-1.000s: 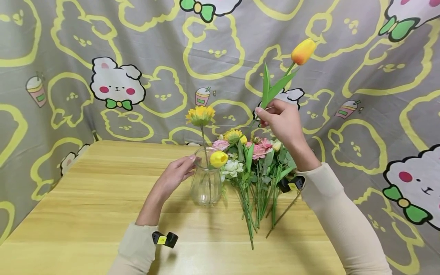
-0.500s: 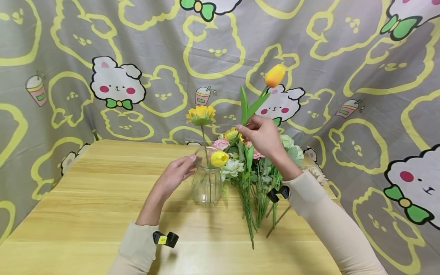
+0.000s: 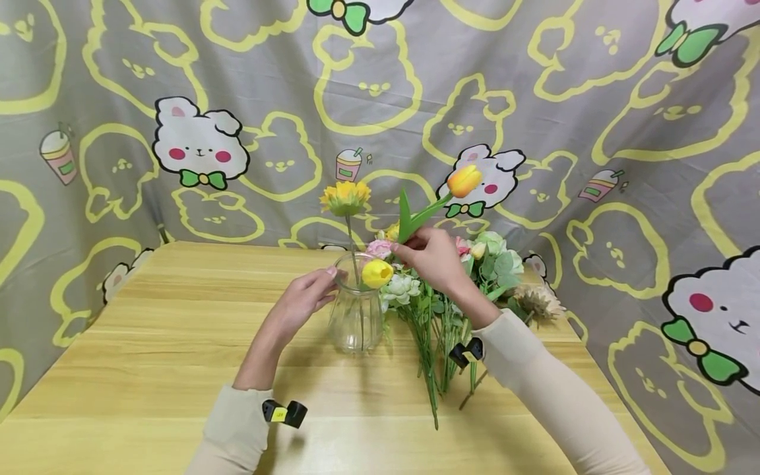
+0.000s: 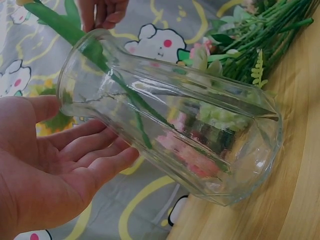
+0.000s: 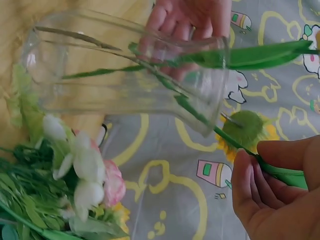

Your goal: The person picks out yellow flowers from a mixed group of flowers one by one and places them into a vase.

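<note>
A clear glass vase (image 3: pixel 341 326) stands upright on the table, holding a tall yellow sunflower-like bloom (image 3: pixel 346 198) and a yellow tulip (image 3: pixel 377 273) that leans over the rim. My left hand (image 3: pixel 299 300) touches the vase neck from the left, thumb at the rim and fingers (image 4: pixel 102 167) extended along the glass. To the right of the mouth, my right hand (image 3: pixel 436 260) pinches the stem of an orange-yellow tulip (image 3: pixel 465 180) just below its leaves. In the right wrist view this green stem (image 5: pixel 227 136) runs from the fingertips into the vase mouth.
Right of the vase lies a pile of artificial flowers, with white blooms (image 3: pixel 400 290), pale green ones (image 3: pixel 493 247) and long green stems (image 3: pixel 427 369) pointing toward the front. A beige bloom (image 3: pixel 537 301) lies at the far right. A patterned curtain (image 3: pixel 267 86) hangs behind the wooden table (image 3: pixel 148 369).
My right hand has come down and leftward with the orange-yellow tulip, from high above the pile to beside the vase mouth. The left hand and vase have stayed put.
</note>
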The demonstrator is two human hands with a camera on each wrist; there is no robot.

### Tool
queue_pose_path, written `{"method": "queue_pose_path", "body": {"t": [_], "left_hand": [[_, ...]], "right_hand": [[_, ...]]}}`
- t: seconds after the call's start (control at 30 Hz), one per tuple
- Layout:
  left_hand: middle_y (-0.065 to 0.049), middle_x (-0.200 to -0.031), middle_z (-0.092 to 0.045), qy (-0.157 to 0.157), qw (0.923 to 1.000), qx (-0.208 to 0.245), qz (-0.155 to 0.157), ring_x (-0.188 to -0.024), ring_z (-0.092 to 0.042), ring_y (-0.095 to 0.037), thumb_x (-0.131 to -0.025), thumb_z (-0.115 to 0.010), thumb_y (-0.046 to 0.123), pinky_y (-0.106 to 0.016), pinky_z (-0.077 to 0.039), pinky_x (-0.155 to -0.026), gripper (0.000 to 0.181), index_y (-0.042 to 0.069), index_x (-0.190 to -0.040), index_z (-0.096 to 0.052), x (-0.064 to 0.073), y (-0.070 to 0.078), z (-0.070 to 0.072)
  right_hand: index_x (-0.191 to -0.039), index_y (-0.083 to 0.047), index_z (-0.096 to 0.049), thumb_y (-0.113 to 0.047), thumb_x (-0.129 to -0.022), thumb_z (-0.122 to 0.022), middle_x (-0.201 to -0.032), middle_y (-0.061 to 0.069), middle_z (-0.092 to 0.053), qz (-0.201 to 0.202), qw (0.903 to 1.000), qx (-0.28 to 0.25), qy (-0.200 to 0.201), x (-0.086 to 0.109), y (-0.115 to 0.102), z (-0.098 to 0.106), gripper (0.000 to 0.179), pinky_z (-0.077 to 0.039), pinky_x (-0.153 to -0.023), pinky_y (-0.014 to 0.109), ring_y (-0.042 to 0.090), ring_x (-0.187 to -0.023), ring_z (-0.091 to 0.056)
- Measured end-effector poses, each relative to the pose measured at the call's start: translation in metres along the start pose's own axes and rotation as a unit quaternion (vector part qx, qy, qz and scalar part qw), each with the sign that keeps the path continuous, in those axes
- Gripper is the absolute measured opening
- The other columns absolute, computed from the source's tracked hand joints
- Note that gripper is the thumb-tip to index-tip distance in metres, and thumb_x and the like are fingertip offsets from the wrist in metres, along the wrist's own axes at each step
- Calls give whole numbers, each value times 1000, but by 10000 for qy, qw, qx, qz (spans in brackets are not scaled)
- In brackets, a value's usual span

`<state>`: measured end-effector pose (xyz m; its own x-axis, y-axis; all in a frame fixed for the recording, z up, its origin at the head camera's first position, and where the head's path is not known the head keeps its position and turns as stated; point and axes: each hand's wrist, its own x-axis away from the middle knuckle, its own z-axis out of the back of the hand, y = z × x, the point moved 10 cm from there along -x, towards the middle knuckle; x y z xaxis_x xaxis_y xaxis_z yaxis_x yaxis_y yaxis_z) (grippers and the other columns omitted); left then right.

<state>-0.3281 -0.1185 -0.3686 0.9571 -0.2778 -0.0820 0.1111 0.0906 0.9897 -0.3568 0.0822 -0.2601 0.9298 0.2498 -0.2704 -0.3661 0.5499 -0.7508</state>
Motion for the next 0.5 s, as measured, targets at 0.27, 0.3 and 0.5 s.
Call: {"method": "queue_pose_path", "body": {"t": [0.27, 0.3, 0.5], "left_hand": [[-18, -153, -49, 19, 10000, -30, -4, -144, -44, -35, -108, -40, 51, -46, -40, -121, 63, 1, -144, -52, 1, 0, 0], [-18, -153, -49, 19, 10000, -30, -4, -144, -44, -36, -108, -40, 51, -46, -40, -121, 63, 1, -144, -52, 1, 0, 0], [-19, -153, -48, 31, 10000, -5, -4, -144, -45, -37, -108, -40, 50, -45, -41, -120, 63, 0, -143, -53, 1, 0, 0]], "right_hand": [[-91, -10, -73, -28, -101, -64, -77, 12, -72, -31, 9978, 450, -493, 1, 1, -22, 22, -40, -51, 30, 22, -60, -59], [-89, -10, -73, -29, -101, -63, -75, 13, -71, -7, 9973, 509, -520, 1, 1, -23, 25, -39, -50, 30, 21, -57, -57], [-88, -8, -74, -32, -104, -58, -68, 11, -68, 0, 9961, 652, -596, 0, 5, -29, 33, -40, -50, 29, 18, -54, -57]]}}
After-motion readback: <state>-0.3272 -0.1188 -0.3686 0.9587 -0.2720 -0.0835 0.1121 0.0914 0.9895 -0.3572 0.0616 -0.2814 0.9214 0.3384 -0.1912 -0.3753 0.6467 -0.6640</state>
